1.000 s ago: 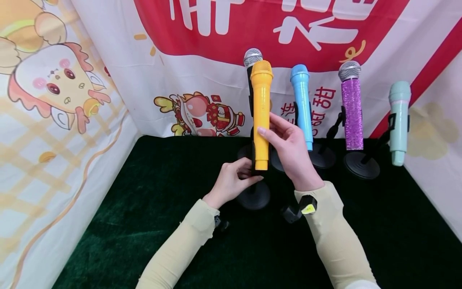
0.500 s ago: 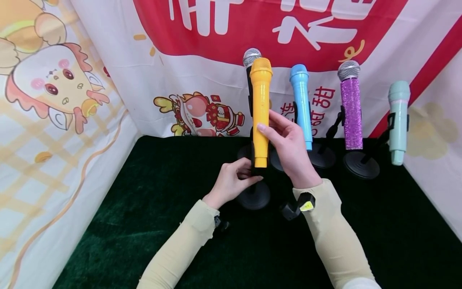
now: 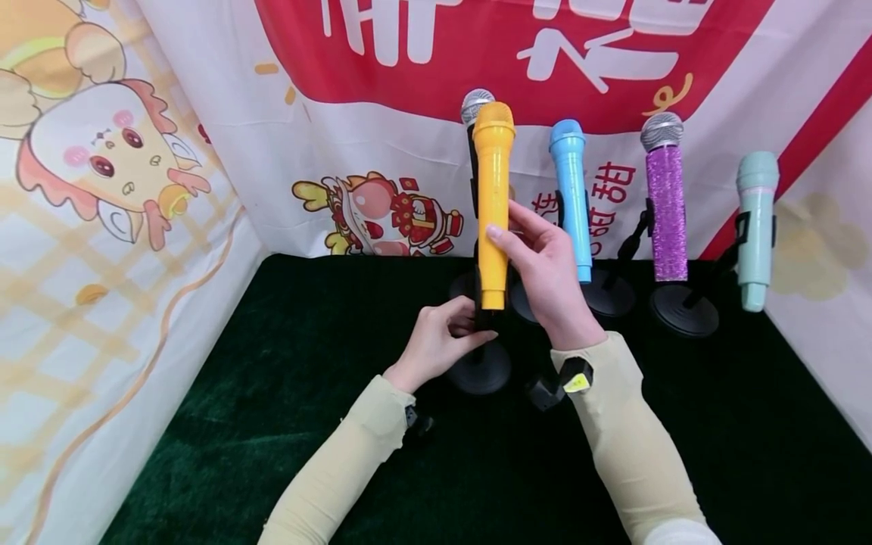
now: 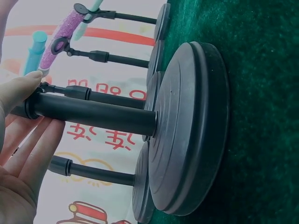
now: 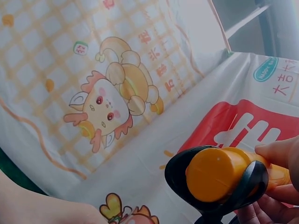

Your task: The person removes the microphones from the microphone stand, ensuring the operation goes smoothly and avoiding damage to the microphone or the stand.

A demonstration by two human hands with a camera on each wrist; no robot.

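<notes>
A yellow microphone (image 3: 493,197) stands nearly upright in the black clip (image 5: 176,173) of a desk microphone stand (image 4: 93,112). My right hand (image 3: 550,276) pinches its body from the right, thumb in front and fingers behind. In the right wrist view the clip curves around the microphone near its bottom end. Low on the same stand, my left hand (image 3: 439,341) grips the black pole between thumb and fingers, above the round base (image 3: 480,371). That base rests on the green cloth (image 3: 272,424).
Directly behind the yellow one is a black microphone with a silver head (image 3: 477,104). Rightward stand a blue microphone (image 3: 571,197), a glittery purple one (image 3: 668,212) and a mint green one (image 3: 755,227), all on stands. A printed cloth backdrop (image 3: 402,136) rises behind them.
The yellow microphone has slid a little upward, its bottom end higher than before, and my right hand has risen with it. My left hand has stayed on the pole.
</notes>
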